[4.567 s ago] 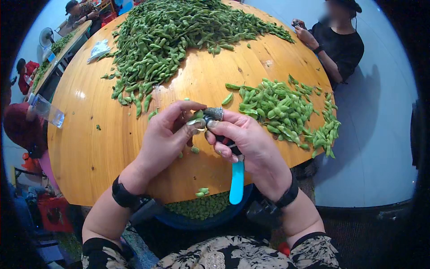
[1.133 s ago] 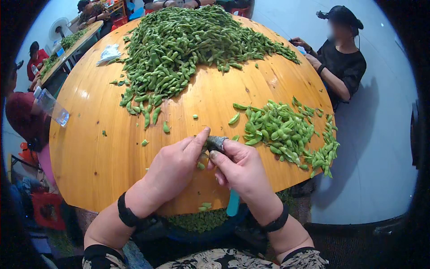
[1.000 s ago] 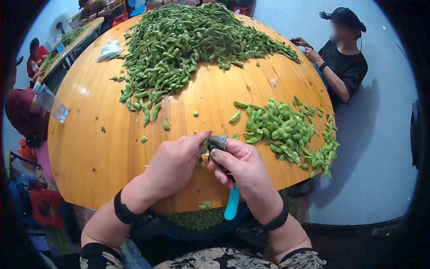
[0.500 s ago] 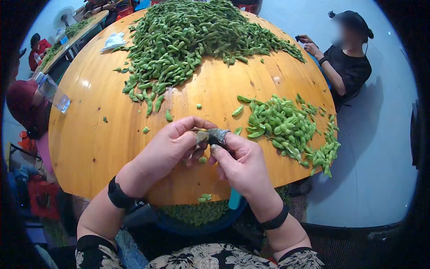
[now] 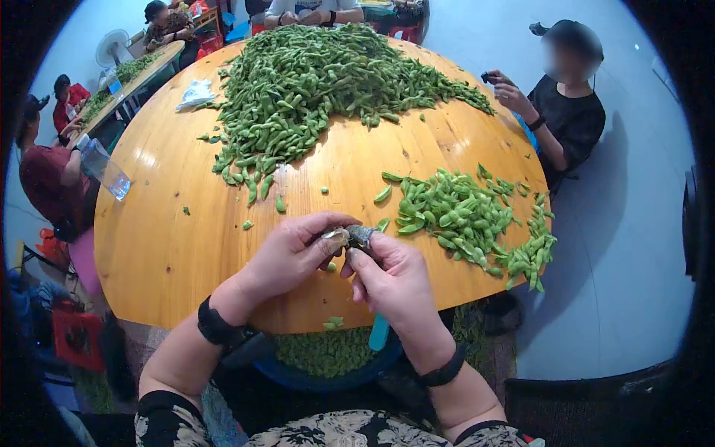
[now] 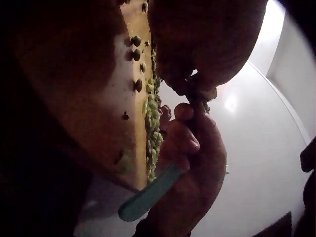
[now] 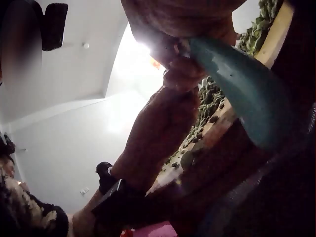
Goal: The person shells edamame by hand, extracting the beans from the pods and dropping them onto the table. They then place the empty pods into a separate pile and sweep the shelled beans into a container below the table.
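Note:
In the head view my left hand (image 5: 287, 249) is held over the near part of the table, thumb and fingers pinching what looks like a soybean pod (image 5: 337, 238), mostly covered by the fingertips. My right hand (image 5: 391, 279) meets it from the right. Its fingers curl round a tool whose turquoise handle (image 5: 379, 333) sticks out below the palm; the tool's working end is hidden. A dark grey wrap (image 5: 362, 235) sits at the right index finger, touching the left fingertips. In the right wrist view the turquoise handle (image 7: 237, 89) shows large.
A large heap of green soybean pods (image 5: 298, 97) covers the far table (image 5: 149, 246). A smaller pile of pods (image 5: 454, 212) lies at right. Below the near edge stands a blue tub (image 5: 298, 380) of shelled beans. A bottle (image 5: 108, 171) stands at left; people sit around.
A second ago my left hand lay back-up with the index finger extended; it has since turned so the thumb shows. The right hand keeps its grip on the tool. The head view has shifted slightly.

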Tool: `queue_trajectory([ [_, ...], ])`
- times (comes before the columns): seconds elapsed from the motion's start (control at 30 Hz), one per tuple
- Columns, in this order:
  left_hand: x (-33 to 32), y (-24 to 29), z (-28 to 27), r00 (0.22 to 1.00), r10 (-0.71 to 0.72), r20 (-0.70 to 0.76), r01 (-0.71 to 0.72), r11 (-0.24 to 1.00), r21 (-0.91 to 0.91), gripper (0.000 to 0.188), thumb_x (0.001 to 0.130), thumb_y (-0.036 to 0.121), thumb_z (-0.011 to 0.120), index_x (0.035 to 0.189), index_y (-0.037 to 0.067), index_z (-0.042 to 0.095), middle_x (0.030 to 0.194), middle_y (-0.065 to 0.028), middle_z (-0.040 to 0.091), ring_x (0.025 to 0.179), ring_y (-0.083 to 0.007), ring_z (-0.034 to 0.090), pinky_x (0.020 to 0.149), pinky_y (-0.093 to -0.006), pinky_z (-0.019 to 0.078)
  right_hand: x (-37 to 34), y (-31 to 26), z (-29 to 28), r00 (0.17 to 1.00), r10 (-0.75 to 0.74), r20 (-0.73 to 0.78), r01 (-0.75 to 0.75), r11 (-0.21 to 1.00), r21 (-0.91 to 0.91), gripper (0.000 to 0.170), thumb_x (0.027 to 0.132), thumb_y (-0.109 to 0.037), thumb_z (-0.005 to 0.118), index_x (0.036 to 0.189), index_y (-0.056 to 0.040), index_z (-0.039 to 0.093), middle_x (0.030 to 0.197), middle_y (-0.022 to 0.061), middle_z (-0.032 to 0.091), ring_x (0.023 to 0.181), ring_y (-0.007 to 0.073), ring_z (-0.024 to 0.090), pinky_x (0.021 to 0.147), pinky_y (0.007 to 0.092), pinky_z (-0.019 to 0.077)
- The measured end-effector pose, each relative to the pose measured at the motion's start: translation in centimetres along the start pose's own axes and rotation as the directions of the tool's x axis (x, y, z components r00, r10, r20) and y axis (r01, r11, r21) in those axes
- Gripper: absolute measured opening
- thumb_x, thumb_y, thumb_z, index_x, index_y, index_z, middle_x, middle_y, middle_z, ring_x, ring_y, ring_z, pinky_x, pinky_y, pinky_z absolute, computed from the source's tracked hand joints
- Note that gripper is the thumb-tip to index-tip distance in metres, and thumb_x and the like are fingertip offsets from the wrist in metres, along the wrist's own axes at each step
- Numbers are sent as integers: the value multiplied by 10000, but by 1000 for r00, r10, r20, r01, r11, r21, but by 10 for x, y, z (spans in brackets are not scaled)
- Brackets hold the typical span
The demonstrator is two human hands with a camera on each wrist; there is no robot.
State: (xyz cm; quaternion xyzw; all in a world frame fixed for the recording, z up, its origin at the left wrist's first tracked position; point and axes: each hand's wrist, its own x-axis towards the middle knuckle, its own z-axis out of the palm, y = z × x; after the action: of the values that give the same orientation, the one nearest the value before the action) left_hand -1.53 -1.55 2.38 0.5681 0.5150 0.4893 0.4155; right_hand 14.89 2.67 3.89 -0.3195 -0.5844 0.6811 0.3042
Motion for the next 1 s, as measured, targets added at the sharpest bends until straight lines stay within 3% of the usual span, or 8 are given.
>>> queue_trajectory([
  [0.07, 0, 0, 2, 999, 45, -10, -43, 990, 131, 245, 917, 112, 539, 1133, 0, 562, 908, -59, 643, 762, -101, 585, 669, -242, 481, 1, 5, -1, 1000, -6, -15, 6, 1000, 11, 157, 898, -34, 525, 1022, -2, 615, 679, -21, 571, 479, 24, 484, 427, 181, 393],
  [0.13, 2, -7, 2, 975, 221, 13, -213, 924, 319, 261, 888, 53, 499, 1134, -17, 553, 933, -139, 646, 822, -228, 635, 733, -317, 501, 3, 12, -1, 1000, -6, -10, 6, 1000, -6, 150, 898, -51, 529, 1014, -10, 616, 667, -19, 567, 471, 27, 485, 415, 184, 384],
  [0.23, 1, -6, 5, 992, 122, 15, -117, 900, 420, 268, 877, 37, 469, 1119, -21, 566, 987, -176, 648, 913, -279, 644, 811, -351, 502, 4, 17, 0, 999, 32, -20, -31, 997, 67, 133, 899, -63, 530, 991, -16, 614, 658, -13, 568, 456, 30, 483, 388, 183, 363],
  [0.4, -7, 0, 10, 986, 90, 142, -149, 857, 494, 358, 850, 14, 441, 1205, -15, 479, 1028, -233, 605, 962, -369, 603, 848, -408, 477, -3, 18, -9, 992, 126, 30, -129, 984, 125, 116, 907, -75, 516, 960, -35, 612, 660, -6, 583, 444, 33, 490, 364, 180, 349],
  [0.53, -12, 5, 17, 996, 16, 88, -63, 817, 573, 351, 841, 30, 471, 1190, 4, 496, 994, -214, 601, 939, -376, 594, 821, -423, 481, -5, 22, -17, 988, 138, 65, -145, 981, 127, 128, 906, -70, 515, 981, -30, 611, 665, 4, 590, 443, 37, 489, 369, 188, 356],
  [0.7, -24, 7, -18, 967, 253, 18, -154, 529, 835, 317, 779, 24, 548, 1091, 50, 595, 910, -151, 571, 884, -334, 569, 762, -410, 485, 0, 14, -66, 994, 39, -103, -42, 999, -23, 193, 894, -61, 516, 1064, -22, 599, 663, 17, 595, 441, 38, 487, 367, 182, 350],
  [0.83, -8, -6, -49, 934, 348, -81, -61, 379, 923, 294, 727, -21, 574, 1012, 35, 623, 914, -133, 556, 877, -340, 557, 770, -400, 482, 0, 9, -97, 984, 97, -149, -98, 995, -1, 219, 896, -63, 503, 1096, -14, 578, 678, 25, 596, 433, 27, 473, 344, 166, 318],
  [1.0, 9, -9, -64, 987, 158, 18, -71, 338, 939, 259, 716, -50, 563, 959, 19, 617, 911, -135, 550, 853, -324, 572, 762, -403, 485, 1, 10, -92, 991, 28, -134, -44, 992, -118, 241, 900, -80, 505, 1111, 2, 588, 713, 16, 588, 459, 36, 466, 401, 184, 366],
])
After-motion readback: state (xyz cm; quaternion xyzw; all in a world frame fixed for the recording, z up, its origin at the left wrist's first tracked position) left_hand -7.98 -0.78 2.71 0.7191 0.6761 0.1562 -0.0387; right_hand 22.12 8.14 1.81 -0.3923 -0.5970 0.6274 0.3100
